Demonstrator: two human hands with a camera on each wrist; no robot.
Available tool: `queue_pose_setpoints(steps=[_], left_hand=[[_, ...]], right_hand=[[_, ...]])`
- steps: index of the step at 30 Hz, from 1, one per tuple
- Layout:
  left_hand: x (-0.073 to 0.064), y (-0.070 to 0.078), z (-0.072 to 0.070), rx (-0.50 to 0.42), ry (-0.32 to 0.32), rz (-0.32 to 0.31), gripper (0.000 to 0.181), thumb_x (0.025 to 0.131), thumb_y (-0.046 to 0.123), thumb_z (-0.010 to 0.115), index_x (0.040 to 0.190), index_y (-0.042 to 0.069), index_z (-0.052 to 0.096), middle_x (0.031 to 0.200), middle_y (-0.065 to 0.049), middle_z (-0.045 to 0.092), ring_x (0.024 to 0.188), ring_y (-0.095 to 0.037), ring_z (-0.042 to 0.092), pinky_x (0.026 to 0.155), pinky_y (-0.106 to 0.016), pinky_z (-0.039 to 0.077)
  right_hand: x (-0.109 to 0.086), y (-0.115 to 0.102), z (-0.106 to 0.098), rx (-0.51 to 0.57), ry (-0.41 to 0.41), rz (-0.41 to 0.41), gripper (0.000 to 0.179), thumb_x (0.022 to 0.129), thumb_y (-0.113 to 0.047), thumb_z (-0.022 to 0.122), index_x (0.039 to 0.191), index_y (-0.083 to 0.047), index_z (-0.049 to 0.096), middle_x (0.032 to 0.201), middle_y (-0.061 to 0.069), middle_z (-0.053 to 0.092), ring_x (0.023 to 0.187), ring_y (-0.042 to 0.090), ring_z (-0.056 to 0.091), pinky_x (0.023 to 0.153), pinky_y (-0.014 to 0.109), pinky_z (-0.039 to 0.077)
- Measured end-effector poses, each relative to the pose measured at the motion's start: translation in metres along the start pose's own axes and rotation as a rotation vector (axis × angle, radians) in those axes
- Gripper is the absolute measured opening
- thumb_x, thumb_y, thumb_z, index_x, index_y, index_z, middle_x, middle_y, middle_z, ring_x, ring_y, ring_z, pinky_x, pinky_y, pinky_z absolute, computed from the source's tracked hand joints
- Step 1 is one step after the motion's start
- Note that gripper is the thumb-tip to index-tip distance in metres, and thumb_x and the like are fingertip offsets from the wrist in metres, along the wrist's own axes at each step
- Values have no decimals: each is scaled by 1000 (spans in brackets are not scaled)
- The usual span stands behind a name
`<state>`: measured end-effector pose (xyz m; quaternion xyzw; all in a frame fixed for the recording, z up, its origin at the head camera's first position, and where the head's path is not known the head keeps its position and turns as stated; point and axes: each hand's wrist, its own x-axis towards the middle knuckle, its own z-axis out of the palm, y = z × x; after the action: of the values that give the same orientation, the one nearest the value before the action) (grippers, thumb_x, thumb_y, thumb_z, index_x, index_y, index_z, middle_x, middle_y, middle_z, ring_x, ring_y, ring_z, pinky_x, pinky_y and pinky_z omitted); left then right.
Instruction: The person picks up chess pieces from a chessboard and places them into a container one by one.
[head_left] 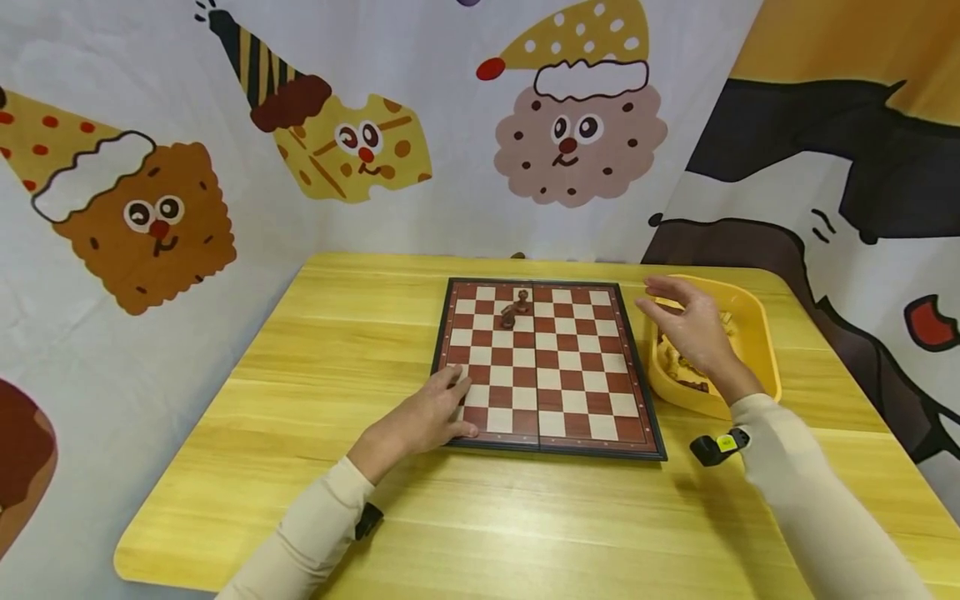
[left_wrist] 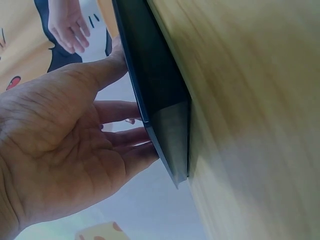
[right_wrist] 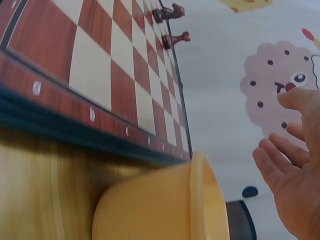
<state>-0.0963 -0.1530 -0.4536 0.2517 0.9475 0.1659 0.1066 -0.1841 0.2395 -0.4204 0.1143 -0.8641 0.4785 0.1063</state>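
Observation:
A red-and-white chessboard (head_left: 548, 361) with a dark edge lies on the table. My left hand (head_left: 427, 412) rests on its near left corner, fingers on the top surface; in the left wrist view the fingers (left_wrist: 122, 111) reach over the board's dark side (left_wrist: 172, 140). Two brown chess pieces stand near the far side: one with a horse-head outline (head_left: 508, 316), the other piece (head_left: 522, 301) just behind it. Above the yellow tub (head_left: 765, 350), my right hand (head_left: 697, 329) hovers with fingers spread apart and nothing held. Several chess pieces (head_left: 678, 367) lie inside the tub, partly hidden by that hand.
The wooden table (head_left: 300, 350) reaches out on both sides of the board. A cloth with cartoon figures (head_left: 450, 225) hangs behind and to the left of it. The tub stands close to the board's right edge.

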Motion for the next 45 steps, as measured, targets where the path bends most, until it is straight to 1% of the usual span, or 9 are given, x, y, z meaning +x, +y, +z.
queue_pose_setpoints(steps=[8,14,20,24,31,35,39,42,45], left_hand=[[-2,-2,-1,-1,-5,-3,81,93,39,72,150,-10,41,159,-30,26,147,-41,26,115,-46,33],[-2,0,-2,-9,-7,7,81,94,38,72,150,-10,40,160,-30,25,148,-41,24,116,-47,32],[0,0,-4,8,-4,10,80,95,39,71,151,-9,40,160,-29,25,148,-40,24,116,-46,32],[1,-1,-4,14,5,10,81,94,40,71,151,-8,39,160,-28,25,148,-40,24,116,-45,32],[-3,0,1,4,-11,7,80,95,39,71,151,-8,40,160,-28,26,148,-40,26,115,-45,34],[-4,1,3,4,-8,7,79,95,39,71,151,-8,41,159,-29,26,148,-40,25,116,-46,32],[-4,0,3,10,2,0,79,95,39,71,151,-8,41,160,-28,26,148,-40,25,116,-46,32],[-4,0,2,18,5,-1,80,95,40,70,151,-8,41,160,-28,26,148,-40,25,116,-45,32],[-3,0,0,23,4,8,80,95,40,70,151,-8,40,159,-29,26,147,-40,25,116,-45,32]], right_hand=[[13,-15,30,40,-47,-41,46,101,-24,68,141,-1,58,138,15,59,128,29,54,104,39,48],[23,-23,55,22,-96,-105,41,101,-18,68,138,-2,62,134,18,62,123,35,57,101,53,48],[36,-32,77,6,-127,-109,38,99,-13,70,135,-4,65,128,18,66,118,36,61,94,55,52],[43,-35,90,26,-176,-109,36,100,-15,68,134,-6,66,129,18,66,113,36,64,90,55,54],[50,-32,116,-2,-263,-118,35,99,-8,68,134,-2,66,131,21,64,121,40,59,95,54,53],[52,-32,128,26,-305,-76,35,97,-6,69,132,-4,68,131,16,65,119,37,61,91,50,56],[56,-32,141,46,-348,-77,37,97,-1,68,134,-4,66,133,16,63,121,34,60,92,47,56],[59,-30,150,23,-373,-77,39,98,0,66,137,-1,63,134,17,62,124,33,58,92,45,55],[60,-29,155,-3,-373,-60,38,99,0,65,137,1,63,131,17,64,119,32,61,91,45,56]])
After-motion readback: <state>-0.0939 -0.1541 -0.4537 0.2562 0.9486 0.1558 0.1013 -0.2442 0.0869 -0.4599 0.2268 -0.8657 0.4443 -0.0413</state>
